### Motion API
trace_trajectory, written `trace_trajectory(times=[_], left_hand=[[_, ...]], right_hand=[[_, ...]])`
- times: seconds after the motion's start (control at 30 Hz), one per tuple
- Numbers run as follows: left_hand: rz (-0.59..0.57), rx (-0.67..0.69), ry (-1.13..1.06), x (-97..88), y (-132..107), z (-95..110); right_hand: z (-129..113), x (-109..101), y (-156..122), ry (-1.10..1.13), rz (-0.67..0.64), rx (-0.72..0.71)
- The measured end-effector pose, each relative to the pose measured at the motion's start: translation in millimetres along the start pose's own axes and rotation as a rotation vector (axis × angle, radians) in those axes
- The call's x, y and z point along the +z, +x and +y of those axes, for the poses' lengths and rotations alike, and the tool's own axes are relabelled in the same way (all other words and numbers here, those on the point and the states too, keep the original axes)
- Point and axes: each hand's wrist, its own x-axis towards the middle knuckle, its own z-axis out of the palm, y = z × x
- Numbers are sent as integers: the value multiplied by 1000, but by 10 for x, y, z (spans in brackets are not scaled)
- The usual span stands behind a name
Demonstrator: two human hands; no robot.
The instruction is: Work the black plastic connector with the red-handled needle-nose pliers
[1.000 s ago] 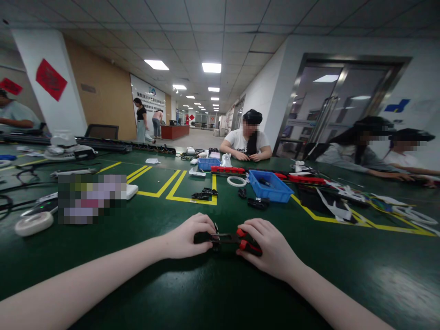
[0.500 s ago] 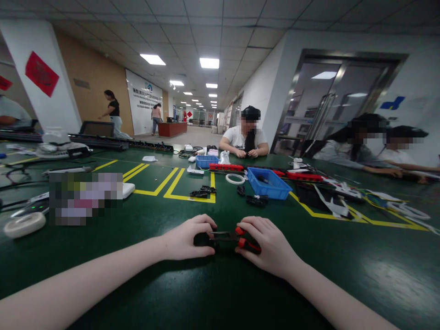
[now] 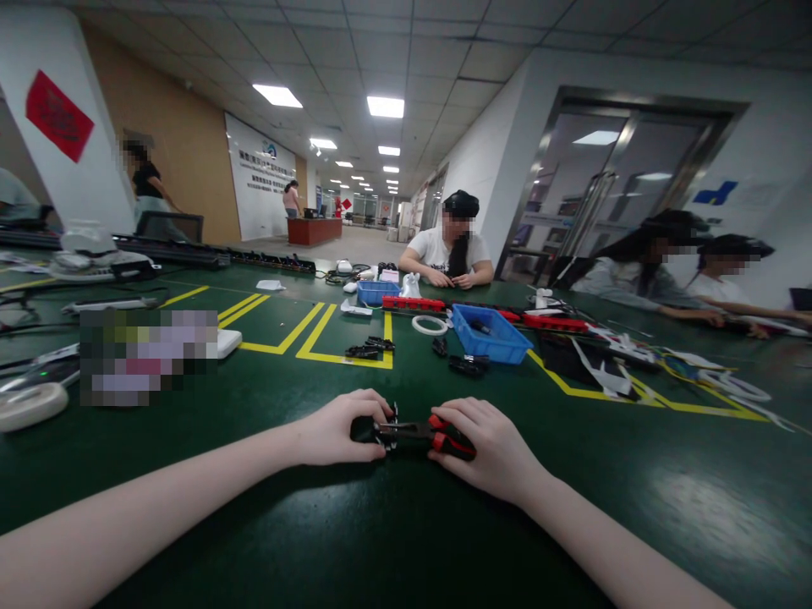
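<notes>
My right hand [image 3: 485, 436] is closed round the red and black handles of a pair of pliers [image 3: 412, 430], whose jaws point left. Their tips reach a small black part [image 3: 394, 414] with light edges, pinched between the thumb and fingers of my left hand [image 3: 348, 429]. Whether the jaws grip the part or only touch it, I cannot tell. The part's left side is hidden inside my hand. Both hands are low over the dark green table [image 3: 304, 524].
Several black parts [image 3: 469, 364] lie beyond my hands, beside a blue bin [image 3: 488, 334] and a white ring [image 3: 430, 325]. Yellow tape [image 3: 330, 364] marks the table. A white roll [image 3: 31, 406] is at the left. A co-worker [image 3: 453, 245] sits opposite; others sit at the right.
The pliers' jaws have moved left against the black part, and more of that part shows past my left fingers. The whole view has shifted slightly; a person at the back left walked further left.
</notes>
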Motion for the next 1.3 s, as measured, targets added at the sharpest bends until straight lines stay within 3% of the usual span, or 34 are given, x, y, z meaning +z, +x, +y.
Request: trace_trajectory(times=[0.57, 0.87, 1.3], left_hand=[[78, 76, 66, -3, -20, 30], [-15, 27, 34, -6, -28, -5], [-11, 82, 130, 12, -60, 76]], right_hand=[[-95, -101, 48, 45, -149, 45], [-107, -136, 71, 62, -222, 35], [-119, -147, 85, 99, -287, 64]])
